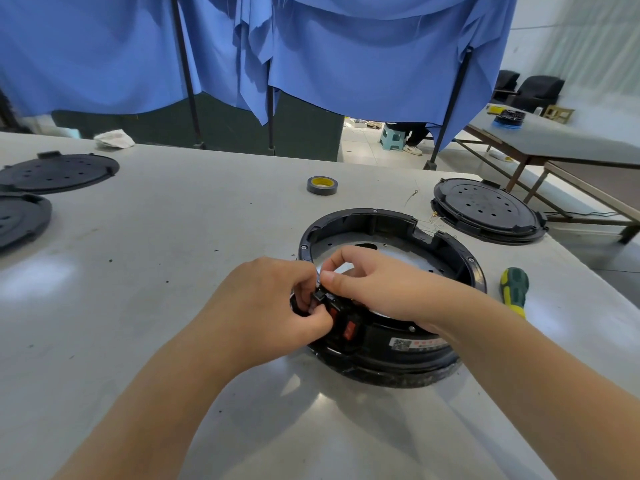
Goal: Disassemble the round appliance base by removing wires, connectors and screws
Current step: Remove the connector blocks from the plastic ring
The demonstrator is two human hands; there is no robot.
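Two bare hands meet over the near rim of one round appliance base (pixel 391 292), which sits on the grey bench (pixel 173 271) right of centre. The left hand (pixel 273 303) has its fingers curled in a narrow grip around a small black connector part (pixel 320 294) at the rim, and the right hand (pixel 374 282) pinches at the same spot from above with thumb and forefinger; whether that grip closes on the part or on a thin wire cannot be told. Just below the fingers, two red rocker switches (pixel 346 329) show on the base's outer wall, with one white label (pixel 414 344) to their right. One screwdriver (pixel 515 289) with a green and yellow handle lies on the bench just right of the base, apart from it. Farther back, one stack of black round perforated plates (pixel 486 209) lies at the right edge of the bench, with thin loose wires (pixel 433 220) between it and the base. One roll of dark tape (pixel 322 185) stands behind the base. Two more black round plates (pixel 59 171) lie at the far left, and one crumpled white cloth (pixel 113 138) lies beyond them. Blue curtains (pixel 311 46) hang behind the bench.
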